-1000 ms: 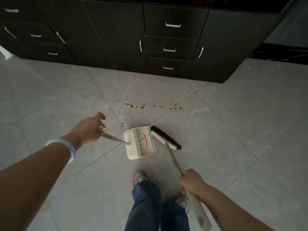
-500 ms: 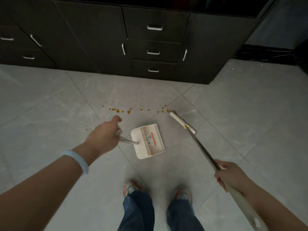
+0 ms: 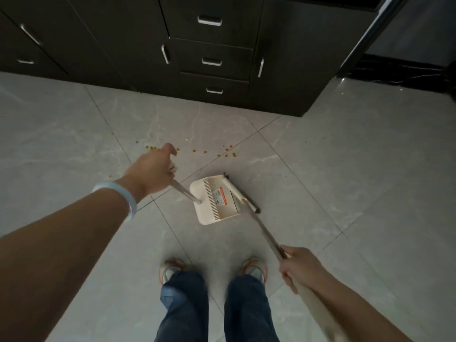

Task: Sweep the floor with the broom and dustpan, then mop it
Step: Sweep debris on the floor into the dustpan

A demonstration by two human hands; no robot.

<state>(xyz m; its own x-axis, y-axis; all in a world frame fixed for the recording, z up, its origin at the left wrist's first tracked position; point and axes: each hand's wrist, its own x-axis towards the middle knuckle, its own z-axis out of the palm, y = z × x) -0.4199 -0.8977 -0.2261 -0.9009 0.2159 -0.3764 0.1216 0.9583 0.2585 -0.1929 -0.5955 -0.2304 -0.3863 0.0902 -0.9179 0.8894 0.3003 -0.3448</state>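
Note:
A cream dustpan (image 3: 214,208) stands on the grey tiled floor in front of my feet, its mouth turned right. My left hand (image 3: 154,172) grips the top of the dustpan's metal handle. My right hand (image 3: 299,269) grips the long shaft of the broom. The broom head (image 3: 240,192), white with dark bristles, lies against the dustpan's open right edge. A line of small orange crumbs (image 3: 204,151) is scattered on the tiles just beyond the dustpan, partly hidden by my left hand.
Dark cabinets with drawers (image 3: 214,60) and metal handles run along the far side of the floor; their corner ends at the right. My two feet in sneakers (image 3: 172,267) stand just behind the dustpan. A dark baseboard with cables (image 3: 399,70) lies at far right.
The broom head has swung back from beside the crumbs to the dustpan's mouth. My right hand has moved inward. The dustpan stayed in my left hand, roughly where it was.

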